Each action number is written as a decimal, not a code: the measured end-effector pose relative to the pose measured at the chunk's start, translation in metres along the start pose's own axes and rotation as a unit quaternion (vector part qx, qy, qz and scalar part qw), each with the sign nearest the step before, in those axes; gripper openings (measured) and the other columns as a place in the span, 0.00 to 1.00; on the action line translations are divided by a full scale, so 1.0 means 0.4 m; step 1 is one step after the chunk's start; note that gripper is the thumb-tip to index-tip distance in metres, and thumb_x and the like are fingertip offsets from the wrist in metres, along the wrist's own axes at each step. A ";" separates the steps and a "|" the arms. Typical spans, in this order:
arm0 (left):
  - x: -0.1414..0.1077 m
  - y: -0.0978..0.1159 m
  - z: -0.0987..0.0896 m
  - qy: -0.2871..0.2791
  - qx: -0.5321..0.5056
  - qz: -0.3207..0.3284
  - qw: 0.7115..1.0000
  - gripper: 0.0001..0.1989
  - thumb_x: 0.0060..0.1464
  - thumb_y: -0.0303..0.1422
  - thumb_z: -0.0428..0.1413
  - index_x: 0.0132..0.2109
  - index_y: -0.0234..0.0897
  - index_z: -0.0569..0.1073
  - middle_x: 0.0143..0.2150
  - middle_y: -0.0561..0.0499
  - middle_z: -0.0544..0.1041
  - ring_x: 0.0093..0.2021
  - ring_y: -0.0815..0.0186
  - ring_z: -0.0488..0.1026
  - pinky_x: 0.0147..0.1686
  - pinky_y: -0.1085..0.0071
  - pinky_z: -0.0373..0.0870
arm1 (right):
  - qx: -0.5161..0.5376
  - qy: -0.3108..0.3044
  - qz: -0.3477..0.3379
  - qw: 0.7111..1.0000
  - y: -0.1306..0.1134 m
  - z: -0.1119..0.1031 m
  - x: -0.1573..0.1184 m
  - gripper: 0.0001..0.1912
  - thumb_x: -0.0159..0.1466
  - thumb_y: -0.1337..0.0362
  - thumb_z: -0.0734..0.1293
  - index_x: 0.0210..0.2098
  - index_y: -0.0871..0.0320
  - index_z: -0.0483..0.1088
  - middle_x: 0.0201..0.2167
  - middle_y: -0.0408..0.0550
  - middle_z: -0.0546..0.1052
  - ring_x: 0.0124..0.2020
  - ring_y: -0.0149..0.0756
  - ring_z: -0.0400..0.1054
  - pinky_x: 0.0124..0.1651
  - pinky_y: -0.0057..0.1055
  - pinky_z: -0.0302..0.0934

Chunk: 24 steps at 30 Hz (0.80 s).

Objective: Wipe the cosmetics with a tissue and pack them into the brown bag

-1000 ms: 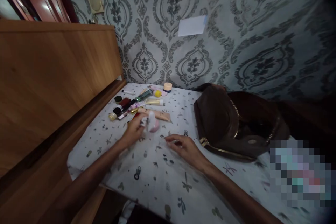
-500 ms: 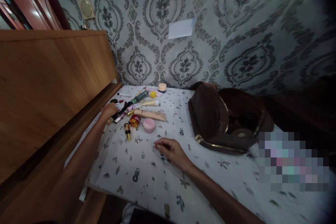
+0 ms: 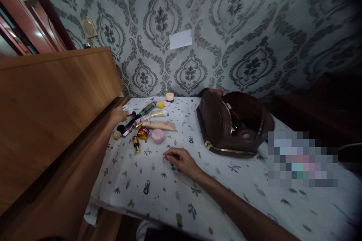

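Note:
At the far left of the patterned cloth (image 3: 177, 192), my left hand (image 3: 118, 115) is closed around something small and whitish, too small to name. Close to it lie a dark brush (image 3: 132, 120), a green tube (image 3: 148, 108) and a cream tube (image 3: 158, 113). A peach tube (image 3: 160, 125), a red-and-gold jar (image 3: 143, 132), a pink round jar (image 3: 157, 136) and a small gold-tipped bottle (image 3: 136, 144) are nearer. My right hand (image 3: 181, 160) rests on the cloth in front of the pink jar, its fingers curled together; whether they hold anything is hidden.
An open brown bag (image 3: 217, 131) stands on the right, with a blurred-out patch (image 3: 302, 160) beside it. A wooden board (image 3: 62, 90) rises along the left edge. At the back, a jar with a peach lid (image 3: 169, 97) sits near the patterned wall (image 3: 189, 71).
My left hand has moved a little farther back, uncovering a dark round item and a small yellowish one. My right hand stays in place on the cloth. The view has shifted slightly.

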<state>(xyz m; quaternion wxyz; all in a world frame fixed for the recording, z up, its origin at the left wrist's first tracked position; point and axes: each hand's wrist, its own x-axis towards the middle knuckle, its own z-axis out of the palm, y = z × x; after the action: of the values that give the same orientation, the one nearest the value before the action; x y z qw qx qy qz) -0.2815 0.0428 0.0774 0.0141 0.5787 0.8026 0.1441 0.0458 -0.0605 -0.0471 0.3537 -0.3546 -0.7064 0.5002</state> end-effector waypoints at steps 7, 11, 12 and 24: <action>-0.119 0.067 -0.130 -0.026 -0.150 0.130 0.980 0.18 0.51 0.44 0.53 0.43 0.35 0.72 0.33 0.49 0.75 0.32 0.62 0.73 0.25 0.73 0.70 | -0.008 0.041 -0.035 0.998 -0.014 -0.001 -0.013 0.16 0.61 0.56 0.66 0.46 0.58 0.74 0.39 0.50 0.78 0.39 0.39 0.72 0.40 0.34 0.67; -0.251 0.131 -0.131 -0.135 -0.288 0.200 0.927 0.19 0.47 0.45 0.58 0.40 0.34 0.71 0.31 0.52 0.72 0.26 0.67 0.69 0.20 0.74 0.66 | -0.064 0.089 -0.102 0.989 -0.043 0.008 -0.031 0.33 0.60 0.55 0.69 0.63 0.53 0.60 0.56 0.55 0.69 0.53 0.45 0.67 0.49 0.42 0.66; -0.284 0.149 -0.116 -0.158 -0.296 0.211 0.918 0.19 0.48 0.45 0.58 0.40 0.34 0.72 0.30 0.52 0.72 0.25 0.68 0.68 0.20 0.75 0.66 | -0.077 0.086 -0.120 0.986 -0.048 0.012 -0.035 0.35 0.61 0.54 0.69 0.64 0.52 0.57 0.59 0.56 0.66 0.56 0.46 0.64 0.51 0.43 0.65; -0.446 0.258 0.100 -0.148 -0.374 0.228 0.887 0.14 0.58 0.42 0.51 0.34 0.35 0.69 0.26 0.54 0.68 0.30 0.66 0.68 0.32 0.72 0.67 | -0.170 0.050 -0.070 0.982 -0.019 0.019 -0.057 0.12 0.60 0.62 0.70 0.42 0.59 0.72 0.35 0.49 0.75 0.37 0.39 0.66 0.42 0.34 0.61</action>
<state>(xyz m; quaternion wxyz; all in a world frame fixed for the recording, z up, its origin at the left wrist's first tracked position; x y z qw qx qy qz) -0.1195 -0.0853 0.0388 0.3150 0.7119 0.5237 0.3460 0.0494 -0.0853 -0.0449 0.3572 -0.3841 -0.7856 0.3283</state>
